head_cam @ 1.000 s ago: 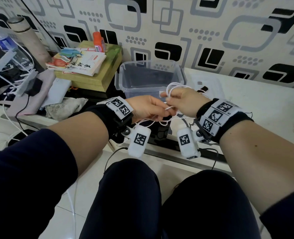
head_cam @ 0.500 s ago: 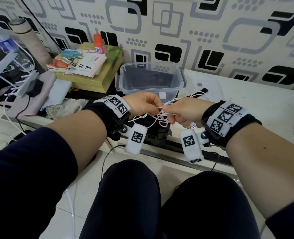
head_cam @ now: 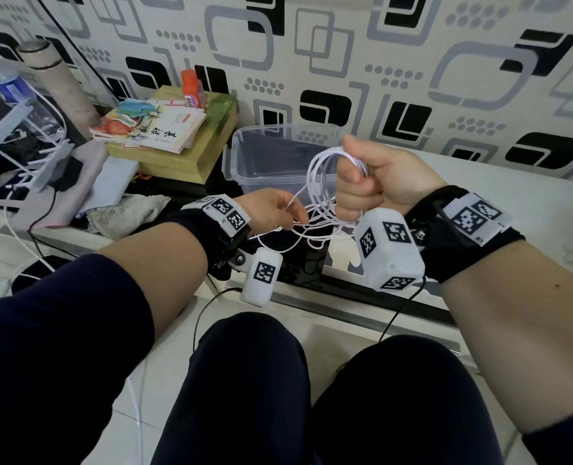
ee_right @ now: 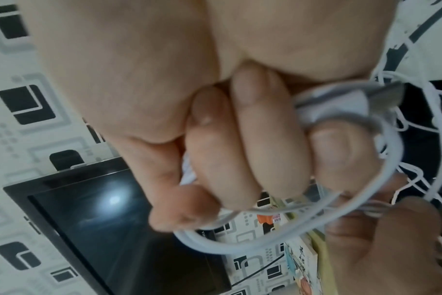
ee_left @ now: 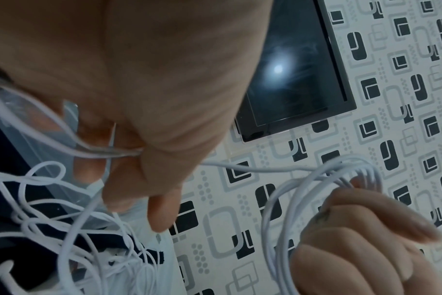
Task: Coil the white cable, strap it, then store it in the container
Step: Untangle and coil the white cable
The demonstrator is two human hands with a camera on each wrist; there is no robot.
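My right hand (head_cam: pixel 352 182) is raised in a fist in front of the clear plastic container (head_cam: pixel 234 162) and grips several loops of the thin white cable (head_cam: pixel 315 182). In the right wrist view the cable loops (ee_right: pixel 240 243) pass under the curled fingers (ee_right: pixel 265 139), with a plug end (ee_right: pixel 381 95) sticking out beside them. My left hand (head_cam: pixel 288 209) sits lower and to the left and pinches one strand running to the coil. The left wrist view shows that pinched strand (ee_left: pixel 109 153) and a loose tangle of cable (ee_left: pixel 76 229) below it.
A stack of books and a box (head_cam: pixel 164 139) with an orange bottle (head_cam: pixel 192 87) lies left of the container. Further left are a water bottle (head_cam: pixel 6 92), a cardboard tube (head_cam: pixel 60 82) and other wires. A dark screen (ee_left: pixel 290 75) hangs on the patterned wall. My knees are below the table edge.
My right hand has risen and turned upright with the coil, which now shows as open loops. The left hand has dropped slightly and moved apart from it, a strand stretched between them.
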